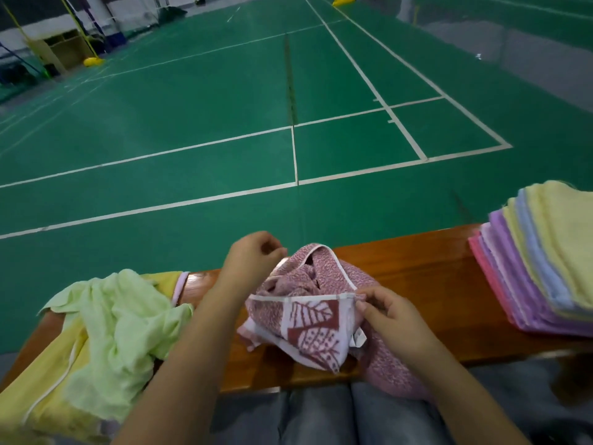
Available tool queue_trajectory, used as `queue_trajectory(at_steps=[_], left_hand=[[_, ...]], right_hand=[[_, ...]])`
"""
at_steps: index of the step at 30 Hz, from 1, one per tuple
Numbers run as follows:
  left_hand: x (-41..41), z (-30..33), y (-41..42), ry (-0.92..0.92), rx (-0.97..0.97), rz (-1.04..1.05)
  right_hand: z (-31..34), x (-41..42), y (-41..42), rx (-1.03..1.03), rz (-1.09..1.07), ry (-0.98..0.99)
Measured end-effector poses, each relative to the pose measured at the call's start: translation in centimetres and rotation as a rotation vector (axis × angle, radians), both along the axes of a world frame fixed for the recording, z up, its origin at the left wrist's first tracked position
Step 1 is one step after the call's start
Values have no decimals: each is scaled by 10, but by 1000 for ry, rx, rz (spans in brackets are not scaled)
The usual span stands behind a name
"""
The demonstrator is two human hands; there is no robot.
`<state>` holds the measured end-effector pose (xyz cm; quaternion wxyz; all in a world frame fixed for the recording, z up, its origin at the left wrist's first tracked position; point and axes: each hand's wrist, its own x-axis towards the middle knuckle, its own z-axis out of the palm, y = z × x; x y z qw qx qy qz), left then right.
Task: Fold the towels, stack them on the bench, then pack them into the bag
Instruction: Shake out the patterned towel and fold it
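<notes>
Hands on crumpled pink towel

Indoor sports hall, green court floor with white boundary lines crossing it and a dark seam running away down the middle. Right side: grey glossy floor strip (reflects light). Far left: yellow net post base, yellow poles, blurred net, a wooden cubby shelf against a pale wall with dark lower band. Another yellow base at top. Foreground: polished reddish-brown wooden tabletop. Lighting dim, even.
</notes>
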<state>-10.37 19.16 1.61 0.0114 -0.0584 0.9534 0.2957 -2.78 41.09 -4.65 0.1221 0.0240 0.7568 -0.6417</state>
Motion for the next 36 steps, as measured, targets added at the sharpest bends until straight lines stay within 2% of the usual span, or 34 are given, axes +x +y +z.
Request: queue_trajectory(at_steps=[4,8,12,15,22,25,30,33,36], left_hand=[[-42,-47,1,-235,-222,-121],[-48,-74,-9,-380,-274,-172],[-42,-80,-18,-367,-357,-232],[-34,-75,-27,-377,-230,-135],[-11,-19,-68,-115,193,155],[-3,13,-83,24,258,189],[12,81,-89,228,482,232],[24,123,-95,315,450,221],[34,159,-99,367,319,233]], right_hand=[[-9,-8,0,15,7,-12],[-19,-14,5,54,-57,-34],[-27,-18,10,55,-122,-95],[-24,-19,12,74,-127,-96],[3,-16,30,184,-155,47],[28,-24,39,267,-174,156],[93,-38,47,356,-250,355],[146,-39,51,383,-265,523],[190,-43,52,385,-266,681]])
